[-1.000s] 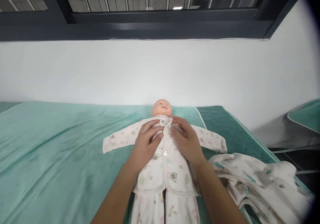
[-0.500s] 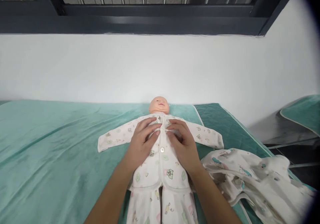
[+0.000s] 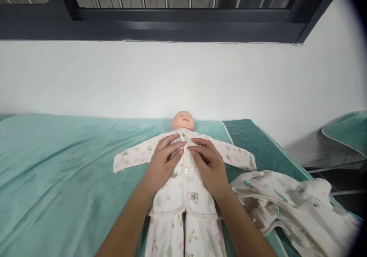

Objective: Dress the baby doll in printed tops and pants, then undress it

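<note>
A baby doll (image 3: 183,121) lies on its back, its head towards the wall. It wears a white printed baby jacket (image 3: 187,188) with long sleeves spread to both sides, and matching trousers (image 3: 200,236). My left hand (image 3: 166,159) grips one front edge of the jacket at the chest, thumb and fingers close together. Opposite it, my right hand (image 3: 209,163) pinches the other front edge. One button (image 3: 186,170) shows below my fingers and another near the collar. Whatever fastener sits between my fingertips is mostly hidden.
Under the doll lies a green cover (image 3: 71,196) with a darker quilted part at right. Crumpled white printed baby clothing (image 3: 289,207) is heaped by my right forearm. Behind stand a white wall (image 3: 183,77) and a dark window frame (image 3: 183,29).
My right fingers have shifted slightly left along the jacket's front opening, closer to my left fingertips. The left hand and the doll hold nearly the same place.
</note>
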`<state>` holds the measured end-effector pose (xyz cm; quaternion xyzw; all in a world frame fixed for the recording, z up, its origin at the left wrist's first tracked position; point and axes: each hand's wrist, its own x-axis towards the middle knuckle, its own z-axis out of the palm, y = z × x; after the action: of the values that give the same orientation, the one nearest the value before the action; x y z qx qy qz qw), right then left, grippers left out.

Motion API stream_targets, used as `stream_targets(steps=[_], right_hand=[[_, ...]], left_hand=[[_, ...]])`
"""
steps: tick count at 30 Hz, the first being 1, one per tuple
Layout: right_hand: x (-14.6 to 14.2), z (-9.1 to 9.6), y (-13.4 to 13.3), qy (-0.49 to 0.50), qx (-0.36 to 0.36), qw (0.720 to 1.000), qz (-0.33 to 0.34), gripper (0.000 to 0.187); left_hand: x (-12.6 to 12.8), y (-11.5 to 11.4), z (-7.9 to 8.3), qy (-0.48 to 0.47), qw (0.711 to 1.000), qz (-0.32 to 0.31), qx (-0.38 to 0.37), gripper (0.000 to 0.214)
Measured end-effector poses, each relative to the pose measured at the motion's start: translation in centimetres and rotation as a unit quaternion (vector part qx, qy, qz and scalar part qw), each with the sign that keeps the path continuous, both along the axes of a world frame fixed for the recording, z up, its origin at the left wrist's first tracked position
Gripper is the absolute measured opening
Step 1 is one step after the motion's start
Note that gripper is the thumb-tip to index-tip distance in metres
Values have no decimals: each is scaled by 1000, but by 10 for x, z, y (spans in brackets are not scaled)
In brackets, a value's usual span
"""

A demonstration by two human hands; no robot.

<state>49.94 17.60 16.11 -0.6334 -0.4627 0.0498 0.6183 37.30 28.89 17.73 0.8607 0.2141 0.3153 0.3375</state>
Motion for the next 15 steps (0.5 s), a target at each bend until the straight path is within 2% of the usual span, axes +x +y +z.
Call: stream_targets(steps=[9,15], right_hand=[[-1,2,-2,-51,4,999,6,25],[0,3,-1,-42,-16,999,19,26]], left_hand=[[3,1,2,-27,999,1,-37,25],[5,-1,4,-43,997,-4,-64,22]])
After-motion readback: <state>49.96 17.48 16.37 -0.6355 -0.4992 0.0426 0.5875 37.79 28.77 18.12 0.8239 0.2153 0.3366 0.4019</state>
